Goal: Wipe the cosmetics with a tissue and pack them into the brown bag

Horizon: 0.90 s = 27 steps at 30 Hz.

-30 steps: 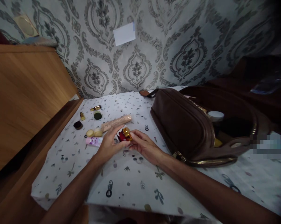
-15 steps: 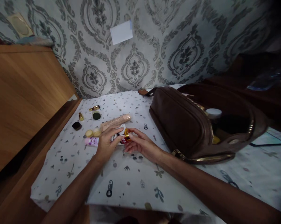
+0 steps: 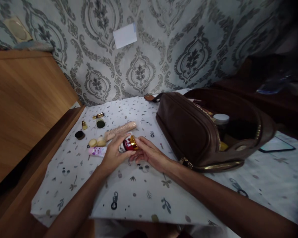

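Observation:
My left hand (image 3: 114,152) is wrapped round a small dark red jar (image 3: 127,143) with pale lettering and a gold lid. Something white, perhaps a tissue, shows between that hand and the jar. The fingers of my right hand (image 3: 149,153) close on the gold lid (image 3: 133,142) from the right. Just behind the hands lies a beige tube (image 3: 121,130). A pink and purple tube (image 3: 97,151) rests left of my left hand, partly covered by it. Beyond that tube sit two small cream-coloured round pieces (image 3: 93,142).
A brown bag (image 3: 186,129), unzipped, stands at the right with a white-lidded container (image 3: 220,118) inside. At the left lie a black round cap (image 3: 80,135), a dark green disc (image 3: 100,123) and gold tubes (image 3: 98,115). A wooden cabinet (image 3: 27,99) borders the cloth.
The jar has turned in my hands, so more of its red side and gold lid shows. Less of the white material is visible. The whole view has shifted slightly.

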### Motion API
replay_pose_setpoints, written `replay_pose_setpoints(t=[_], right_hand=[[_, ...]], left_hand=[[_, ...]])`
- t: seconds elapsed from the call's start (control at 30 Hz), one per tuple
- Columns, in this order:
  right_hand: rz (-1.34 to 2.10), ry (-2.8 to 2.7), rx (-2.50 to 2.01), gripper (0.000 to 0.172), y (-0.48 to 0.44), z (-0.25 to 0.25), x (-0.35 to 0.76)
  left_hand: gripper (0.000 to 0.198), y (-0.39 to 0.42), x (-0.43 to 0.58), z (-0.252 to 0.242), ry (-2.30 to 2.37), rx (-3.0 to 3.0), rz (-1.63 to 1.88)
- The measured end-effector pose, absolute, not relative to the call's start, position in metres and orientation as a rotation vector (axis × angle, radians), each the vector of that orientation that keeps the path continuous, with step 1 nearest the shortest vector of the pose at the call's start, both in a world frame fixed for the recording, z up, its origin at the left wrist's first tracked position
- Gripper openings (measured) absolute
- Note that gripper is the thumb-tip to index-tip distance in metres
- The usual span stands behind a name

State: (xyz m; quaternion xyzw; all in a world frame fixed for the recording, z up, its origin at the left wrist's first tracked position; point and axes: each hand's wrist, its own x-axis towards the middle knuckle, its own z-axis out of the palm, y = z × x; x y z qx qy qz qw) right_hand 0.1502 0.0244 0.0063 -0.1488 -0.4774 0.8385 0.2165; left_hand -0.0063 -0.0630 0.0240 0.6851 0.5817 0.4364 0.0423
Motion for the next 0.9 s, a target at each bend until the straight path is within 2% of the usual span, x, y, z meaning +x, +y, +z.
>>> replay_pose_setpoints(t=[0.23,0.3,0.43,0.5,0.9], right_hand=[[2.335,-1.275,-0.356,0.038,0.025,0.003,0.148],[2.34,-1.278,-0.362,0.037,0.025,0.005,0.149],[2.337,-1.239,-0.444,0.025,0.028,0.008,0.149],[2.34,-1.227,-0.474,0.021,0.029,0.01,0.15],[2.329,-1.334,-0.513,0.027,0.027,0.014,0.15]], left_hand=[[0.031,-0.063,-0.005,0.03,1.736,1.928,1.387],[0.035,-0.067,-0.005,0.034,1.71,1.859,1.348],[0.056,-0.075,-0.011,0.044,1.528,1.662,1.129],[0.059,-0.076,-0.015,0.046,1.464,1.624,1.086],[0.024,-0.063,-0.018,0.04,1.519,1.322,1.307]])
